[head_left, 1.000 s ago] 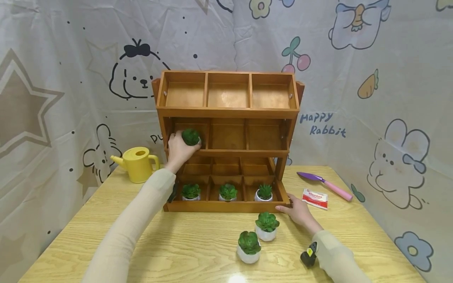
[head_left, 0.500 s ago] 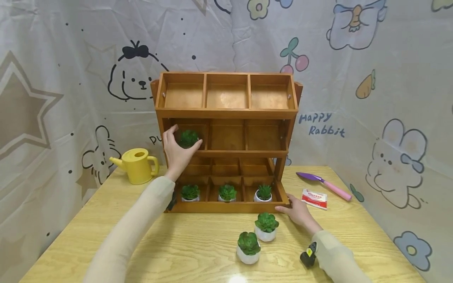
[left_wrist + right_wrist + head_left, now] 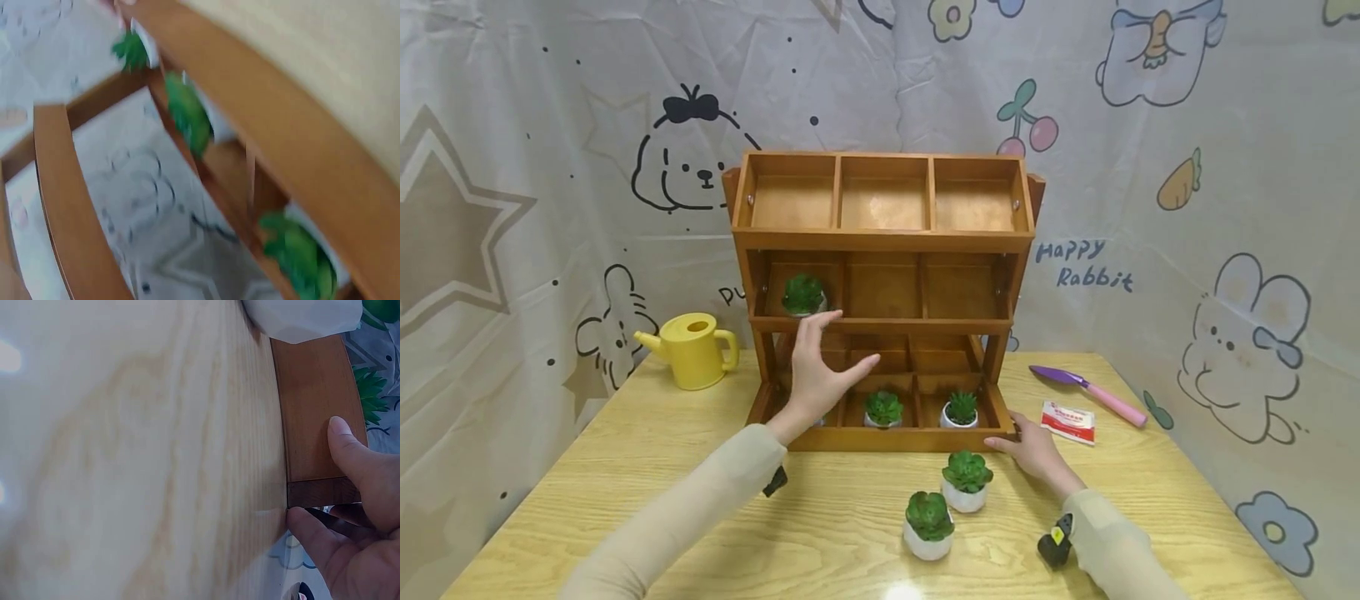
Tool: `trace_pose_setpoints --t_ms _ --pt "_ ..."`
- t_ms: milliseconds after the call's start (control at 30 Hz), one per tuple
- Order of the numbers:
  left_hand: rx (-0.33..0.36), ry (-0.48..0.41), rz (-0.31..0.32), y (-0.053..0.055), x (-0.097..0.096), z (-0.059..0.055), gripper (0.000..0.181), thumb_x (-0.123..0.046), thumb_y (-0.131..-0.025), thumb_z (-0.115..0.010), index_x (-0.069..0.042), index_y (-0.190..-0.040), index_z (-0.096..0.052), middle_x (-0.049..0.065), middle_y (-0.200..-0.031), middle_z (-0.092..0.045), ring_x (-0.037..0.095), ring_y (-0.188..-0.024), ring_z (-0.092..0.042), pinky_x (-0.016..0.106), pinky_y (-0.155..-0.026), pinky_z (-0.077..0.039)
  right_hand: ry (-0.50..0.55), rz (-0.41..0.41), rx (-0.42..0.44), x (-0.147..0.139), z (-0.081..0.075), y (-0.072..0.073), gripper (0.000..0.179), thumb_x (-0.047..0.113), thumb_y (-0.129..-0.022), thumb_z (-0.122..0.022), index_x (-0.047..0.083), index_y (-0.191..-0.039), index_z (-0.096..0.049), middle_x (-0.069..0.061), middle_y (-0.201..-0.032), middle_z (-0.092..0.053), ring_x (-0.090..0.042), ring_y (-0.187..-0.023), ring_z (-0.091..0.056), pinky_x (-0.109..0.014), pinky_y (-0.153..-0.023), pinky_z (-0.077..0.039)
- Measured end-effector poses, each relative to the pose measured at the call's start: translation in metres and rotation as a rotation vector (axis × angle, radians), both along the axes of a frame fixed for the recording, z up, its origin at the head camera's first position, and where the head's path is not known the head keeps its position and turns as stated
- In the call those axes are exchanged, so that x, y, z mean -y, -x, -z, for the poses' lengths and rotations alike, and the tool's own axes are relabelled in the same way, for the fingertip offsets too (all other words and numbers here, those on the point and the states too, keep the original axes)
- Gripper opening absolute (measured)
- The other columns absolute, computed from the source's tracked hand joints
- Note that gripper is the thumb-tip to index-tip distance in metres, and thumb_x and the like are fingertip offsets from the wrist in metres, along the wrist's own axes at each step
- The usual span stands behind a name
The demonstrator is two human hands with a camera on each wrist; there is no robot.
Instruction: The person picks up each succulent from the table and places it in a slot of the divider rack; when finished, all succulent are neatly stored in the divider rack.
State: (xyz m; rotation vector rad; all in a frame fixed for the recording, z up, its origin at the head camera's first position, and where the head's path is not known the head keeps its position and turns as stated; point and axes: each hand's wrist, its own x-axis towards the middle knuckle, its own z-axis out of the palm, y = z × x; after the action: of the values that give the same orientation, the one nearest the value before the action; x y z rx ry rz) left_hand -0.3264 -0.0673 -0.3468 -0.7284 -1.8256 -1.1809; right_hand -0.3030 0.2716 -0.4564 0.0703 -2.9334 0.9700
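Observation:
My left hand (image 3: 815, 379) hovers in front of the lower tier of a wooden shelf (image 3: 880, 242), thumb and fingers spread apart, holding nothing. Just above it, a potted succulent (image 3: 803, 294) stands in the left compartment of the middle tier. In the bottom tier are a succulent (image 3: 883, 408) in the centre and a spiky one (image 3: 961, 408) at right; the left one is mostly hidden by my hand but shows in the left wrist view as a green plant (image 3: 300, 256). My right hand (image 3: 1037, 450) grips the shelf's lower right corner, thumb on the front board (image 3: 319, 412).
Two more potted succulents, one farther back (image 3: 967, 479) and one nearer (image 3: 928, 525), stand on the table before the shelf. A yellow watering can (image 3: 692, 350) is at left. A red-and-white packet (image 3: 1068, 422) and a purple trowel with pink handle (image 3: 1090, 393) lie at right.
My left hand has let go of the succulent in the middle tier's left compartment and moved down and right, away from it. The right hand stays at the shelf corner.

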Motion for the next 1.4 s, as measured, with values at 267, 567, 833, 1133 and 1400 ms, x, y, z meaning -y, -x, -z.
trace_pose_setpoints --t_ms 267,567,833,1133,1400 --pt "0.089 0.21 0.298 -0.033 -0.022 0.03 0.075 -0.055 -0.078 -0.071 -0.008 -0.132 -0.048 0.011 -0.126 -0.05 0.025 -0.115 -0.049 0.039 -0.094 -0.043 0.015 0.0 -0.006 0.001 -0.003 -0.002 0.08 0.041 -0.088 -0.067 -0.012 -0.14 -0.037 -0.034 -0.136 -0.046 -0.049 -0.125 -0.045 -0.057 -0.102 -0.038" --pt "0.466 0.613 0.556 -0.062 -0.027 0.067 0.082 -0.035 -0.074 -0.082 -0.015 -0.139 -0.037 0.006 -0.135 -0.042 0.025 -0.127 -0.039 0.05 -0.104 -0.038 0.019 -0.016 -0.064 -0.001 -0.004 -0.004 0.091 0.057 -0.083 -0.065 -0.012 -0.137 -0.041 -0.036 -0.13 -0.049 -0.051 -0.12 -0.048 -0.059 -0.098 -0.041" --pt "0.589 0.865 0.573 -0.067 -0.031 0.087 0.084 -0.041 -0.071 -0.083 -0.012 -0.135 -0.038 0.0 -0.133 -0.043 0.014 -0.125 -0.037 0.038 -0.107 -0.035 0.014 -0.001 -0.016 -0.001 -0.001 -0.003 0.081 0.043 -0.087 -0.067 -0.011 -0.14 -0.037 -0.035 -0.135 -0.046 -0.049 -0.125 -0.045 -0.058 -0.102 -0.038" --pt "0.636 0.965 0.62 -0.063 -0.039 0.095 0.073 -0.039 -0.07 -0.085 -0.017 -0.127 -0.046 -0.008 -0.12 -0.049 0.004 -0.11 -0.043 0.022 -0.095 -0.039 0.009 0.004 -0.019 -0.001 -0.001 -0.002 0.079 0.041 -0.088 -0.067 -0.011 -0.14 -0.038 -0.034 -0.135 -0.047 -0.049 -0.125 -0.046 -0.057 -0.102 -0.039" --pt "0.745 0.911 0.715 -0.06 -0.042 0.1 0.071 -0.026 -0.07 -0.087 -0.009 -0.127 -0.048 -0.007 -0.12 -0.053 0.0 -0.111 -0.049 0.021 -0.098 -0.041 0.01 0.009 -0.019 0.0 -0.001 -0.002 0.081 0.042 -0.087 -0.068 -0.011 -0.139 -0.038 -0.034 -0.134 -0.048 -0.048 -0.124 -0.046 -0.057 -0.102 -0.039"
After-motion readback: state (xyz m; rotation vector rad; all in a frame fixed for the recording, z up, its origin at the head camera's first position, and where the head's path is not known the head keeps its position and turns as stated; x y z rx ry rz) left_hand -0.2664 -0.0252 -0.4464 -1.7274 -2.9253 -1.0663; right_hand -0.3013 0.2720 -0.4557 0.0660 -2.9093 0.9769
